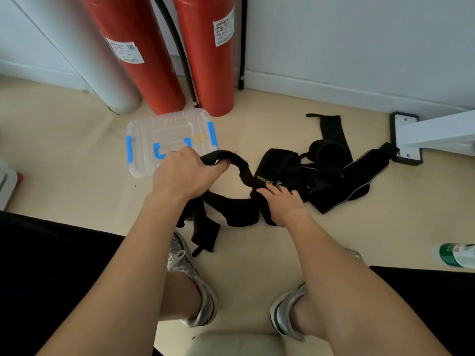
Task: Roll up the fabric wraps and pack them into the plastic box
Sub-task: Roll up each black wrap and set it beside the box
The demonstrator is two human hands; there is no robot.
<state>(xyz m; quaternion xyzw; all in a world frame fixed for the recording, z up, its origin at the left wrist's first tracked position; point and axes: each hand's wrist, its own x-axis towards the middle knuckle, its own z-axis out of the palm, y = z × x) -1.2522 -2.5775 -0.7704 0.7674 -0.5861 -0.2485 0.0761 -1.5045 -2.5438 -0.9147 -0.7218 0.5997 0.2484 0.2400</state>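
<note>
Left hand (185, 173): fingers curled round one end of a black wrap (240, 167), lifted just in front of the box. Right hand (284, 201): fingers fairly straight, lying flat on the same wrap lower down, centre frame; thumb hidden.

Judgement: left raises the free end while right pins the strip to the floor, so it lies flat and taut enough to start a roll. The tail of this wrap trails under my left wrist toward my shoe (190, 276).

Yellow-green lettering by my right fingertips, upside down, reads roughly "XOEYING"; not certain.

Other wraps (331, 173): loose heap, right of centre.

Box (136, 129): clear, blue latches, upper left of centre, lid on, looks empty.

Behind it, red cylinders (210, 60) with white labels; print too small to read.
</note>
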